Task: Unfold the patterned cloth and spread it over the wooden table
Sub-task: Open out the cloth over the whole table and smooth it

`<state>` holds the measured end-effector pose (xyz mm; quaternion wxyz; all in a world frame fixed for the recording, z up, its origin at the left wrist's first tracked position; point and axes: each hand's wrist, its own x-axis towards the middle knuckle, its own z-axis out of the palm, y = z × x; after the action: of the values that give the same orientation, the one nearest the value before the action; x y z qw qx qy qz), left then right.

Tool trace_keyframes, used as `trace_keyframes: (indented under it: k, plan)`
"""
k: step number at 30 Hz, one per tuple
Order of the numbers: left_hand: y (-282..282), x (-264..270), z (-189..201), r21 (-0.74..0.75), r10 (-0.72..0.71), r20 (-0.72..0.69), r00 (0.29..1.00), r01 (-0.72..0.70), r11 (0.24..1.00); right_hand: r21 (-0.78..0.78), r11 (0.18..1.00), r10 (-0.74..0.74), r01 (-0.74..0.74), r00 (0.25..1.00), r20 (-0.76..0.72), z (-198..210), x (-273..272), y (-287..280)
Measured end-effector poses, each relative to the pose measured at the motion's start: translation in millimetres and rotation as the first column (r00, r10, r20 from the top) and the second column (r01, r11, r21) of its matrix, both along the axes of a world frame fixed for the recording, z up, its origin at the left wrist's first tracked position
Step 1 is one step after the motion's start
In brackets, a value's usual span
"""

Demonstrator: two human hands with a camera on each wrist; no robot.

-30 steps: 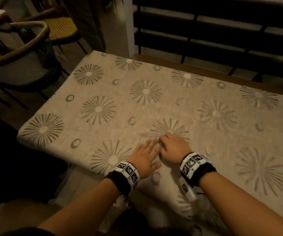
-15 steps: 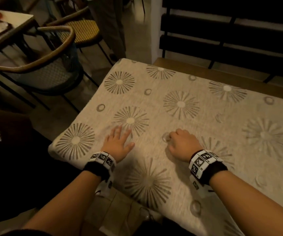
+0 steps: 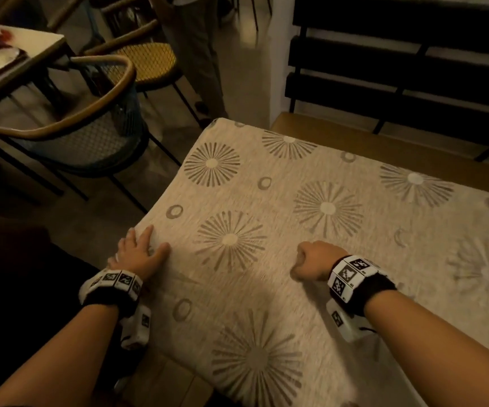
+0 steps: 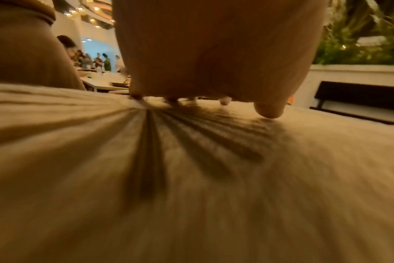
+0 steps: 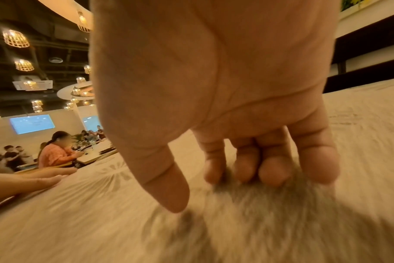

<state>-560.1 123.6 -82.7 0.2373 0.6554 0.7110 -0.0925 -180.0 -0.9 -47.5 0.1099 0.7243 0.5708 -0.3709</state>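
The beige patterned cloth [image 3: 325, 207] with grey sunbursts lies spread over the wooden table, whose bare far edge [image 3: 340, 136] shows beyond it. My left hand [image 3: 140, 254] presses flat on the cloth at its left edge, fingers spread. In the left wrist view the left hand [image 4: 213, 96] touches the cloth [image 4: 191, 178] with its fingertips. My right hand [image 3: 310, 259] rests on the cloth to the right of a sunburst, fingers curled under. In the right wrist view the right hand [image 5: 223, 186] has curled fingertips [image 5: 272, 176] brushing the cloth [image 5: 78, 213] and holds nothing.
A chair with a curved wooden back [image 3: 69, 124] and a yellow woven-seat chair [image 3: 149, 60] stand left of the table. Another table with plates [image 3: 8, 54] is at top left. A person's legs [image 3: 196, 54] stand beyond. A dark slatted bench [image 3: 399, 69] lines the far side.
My hands have drawn apart: the left slid across the cloth from beside the right hand to the left edge. The right hand stays curled on the cloth.
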Motion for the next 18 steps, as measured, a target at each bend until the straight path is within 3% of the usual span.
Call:
trace_keyframes:
  k: [1, 3, 5, 7, 9, 11, 13, 15, 18]
  plan:
    - [11.0, -1.5, -0.2, 0.003, 0.030, 0.036, 0.999, -0.030, 1.000, 0.012, 1.000, -0.025, 0.025, 1.000, -0.009, 1.4, 1.2, 7.2]
    - [29.3, -6.4, -0.3, -0.072, 0.067, 0.075, 0.995, -0.062, 0.995, 0.190, 0.977, -0.098, 0.094, 0.995, 0.013, 2.7, 2.0, 17.3]
    - [43.1, -7.2, 2.9, -0.187, 0.063, 0.035, 0.997, -0.056, 0.981, 0.350, 0.933, -0.135, 0.081, 0.982, 0.131, 1.5, 1.1, 22.4]
    - [60.5, 4.2, 14.2, -0.202, -0.034, -0.117, 0.993, 0.009, 0.979, 0.320, 0.943, -0.152, 0.089, 0.972, 0.178, 0.3, -3.1, 26.5]
    - [78.2, 34.2, 30.6, -0.087, -0.216, -0.233, 0.948, 0.201, 0.976, 0.278, 0.957, -0.143, 0.087, 0.972, 0.185, -1.7, -7.5, 35.9]
    - [89.9, 82.1, 39.7, 0.046, -0.449, -0.210, 0.869, 0.467, 0.883, 0.271, 0.960, -0.124, 0.076, 0.978, 0.168, 0.0, -9.6, 51.4]
    - [94.8, 133.1, 41.4, 0.084, -0.612, -0.111, 0.783, 0.621, 0.779, 0.288, 0.955, -0.100, 0.070, 0.991, 0.091, 4.6, -11.8, 68.4]
    - [99.5, 166.9, 38.3, 0.038, -0.634, -0.055, 0.771, 0.636, 0.771, 0.322, 0.945, -0.059, 0.047, 0.998, 0.026, 7.9, -11.5, 83.2]
    - [112.4, 173.6, 25.2, -0.053, -0.564, -0.044, 0.824, 0.562, 0.825, 0.293, 0.956, -0.050, 0.033, 0.997, 0.050, 6.9, 0.6, 96.4]
